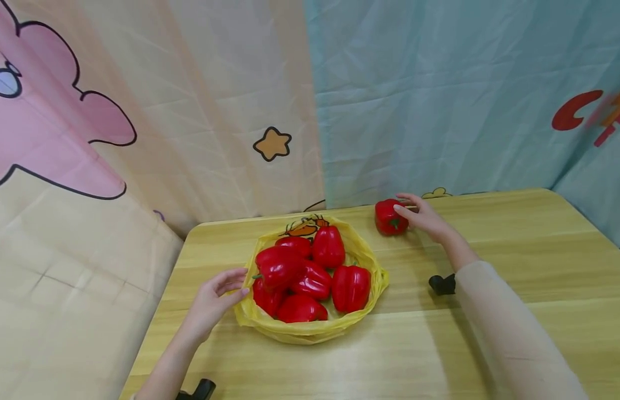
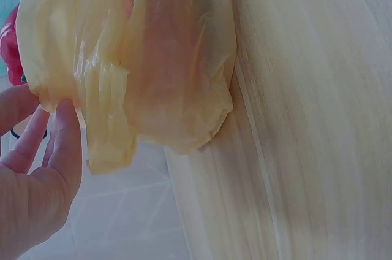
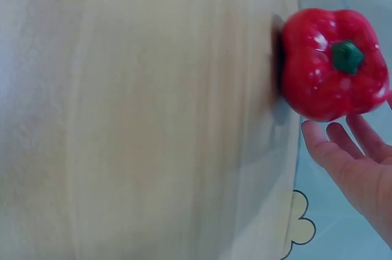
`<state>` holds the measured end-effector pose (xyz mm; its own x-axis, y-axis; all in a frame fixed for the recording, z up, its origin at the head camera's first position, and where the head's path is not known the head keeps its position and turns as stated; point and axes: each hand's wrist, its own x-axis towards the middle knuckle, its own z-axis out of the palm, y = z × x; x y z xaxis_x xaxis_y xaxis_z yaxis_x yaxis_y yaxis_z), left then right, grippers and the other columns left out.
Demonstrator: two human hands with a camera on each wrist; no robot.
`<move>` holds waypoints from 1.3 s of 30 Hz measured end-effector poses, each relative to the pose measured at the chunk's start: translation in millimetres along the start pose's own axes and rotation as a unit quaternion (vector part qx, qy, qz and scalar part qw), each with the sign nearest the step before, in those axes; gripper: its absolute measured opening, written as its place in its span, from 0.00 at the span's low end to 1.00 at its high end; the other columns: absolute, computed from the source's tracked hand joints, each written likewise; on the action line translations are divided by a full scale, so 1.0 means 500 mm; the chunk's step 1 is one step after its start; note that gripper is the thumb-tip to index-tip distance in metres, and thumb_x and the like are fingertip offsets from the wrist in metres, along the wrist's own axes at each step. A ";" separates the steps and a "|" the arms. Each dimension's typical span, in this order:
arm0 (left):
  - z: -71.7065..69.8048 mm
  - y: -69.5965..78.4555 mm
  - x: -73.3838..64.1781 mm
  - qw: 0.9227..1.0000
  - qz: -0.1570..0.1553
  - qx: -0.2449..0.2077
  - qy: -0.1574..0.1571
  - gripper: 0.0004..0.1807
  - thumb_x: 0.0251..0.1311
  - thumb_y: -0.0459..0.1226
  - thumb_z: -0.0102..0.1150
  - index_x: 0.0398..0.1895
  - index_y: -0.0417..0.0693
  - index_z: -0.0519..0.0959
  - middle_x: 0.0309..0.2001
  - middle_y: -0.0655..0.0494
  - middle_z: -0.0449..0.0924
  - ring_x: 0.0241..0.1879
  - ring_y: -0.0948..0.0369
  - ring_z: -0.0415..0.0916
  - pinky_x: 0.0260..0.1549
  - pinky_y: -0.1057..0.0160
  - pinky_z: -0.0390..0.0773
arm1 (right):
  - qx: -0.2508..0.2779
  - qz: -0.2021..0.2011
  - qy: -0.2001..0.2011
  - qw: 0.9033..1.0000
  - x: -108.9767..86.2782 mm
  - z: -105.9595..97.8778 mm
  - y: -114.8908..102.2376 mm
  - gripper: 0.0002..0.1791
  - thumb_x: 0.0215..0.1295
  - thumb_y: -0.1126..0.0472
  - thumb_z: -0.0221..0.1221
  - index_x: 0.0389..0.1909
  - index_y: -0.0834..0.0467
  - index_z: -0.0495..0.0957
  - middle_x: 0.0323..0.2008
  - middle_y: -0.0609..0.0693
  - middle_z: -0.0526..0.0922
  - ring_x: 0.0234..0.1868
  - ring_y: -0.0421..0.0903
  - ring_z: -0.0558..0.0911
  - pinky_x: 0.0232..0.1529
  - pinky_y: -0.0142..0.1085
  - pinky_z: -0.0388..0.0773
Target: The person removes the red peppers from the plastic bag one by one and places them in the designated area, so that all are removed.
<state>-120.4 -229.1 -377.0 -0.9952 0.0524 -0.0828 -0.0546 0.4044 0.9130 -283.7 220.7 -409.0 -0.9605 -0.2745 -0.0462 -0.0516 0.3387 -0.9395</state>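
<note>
A yellow plastic bag, its mouth spread wide, holds several red bell peppers. My left hand is at the bag's left side; thumb and fingertips meet its rim, with a gap between them. Seen from the left wrist, the hand has its fingertips along the bag's edge. To the right, near the table's back edge, a single red bell pepper shows its green stem. My right hand is beside it, fingers spread and fingertips right at its surface, also in the right wrist view.
The wooden table carries everything, and a printed curtain hangs right behind its back edge. Black wrist-worn parts show by both forearms. A long light sleeve covers the right arm.
</note>
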 end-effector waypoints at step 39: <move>-0.002 -0.010 -0.002 1.000 0.003 -0.014 0.000 0.24 0.57 0.32 0.62 0.57 0.35 0.71 0.52 0.41 0.74 0.49 0.52 0.73 0.42 0.71 0.76 | -0.016 -0.140 -0.068 0.988 -0.036 0.077 -0.189 0.28 0.61 0.58 0.61 0.62 0.58 0.67 0.58 0.55 0.71 0.58 0.50 0.71 0.52 0.40 0.74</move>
<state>-119.1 -232.0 -381.1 -0.9955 0.0540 -0.0774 -0.0513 0.3782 0.9243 -251.1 159.1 -332.4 -0.8621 -0.4788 0.1658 -0.3196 0.2598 -0.9112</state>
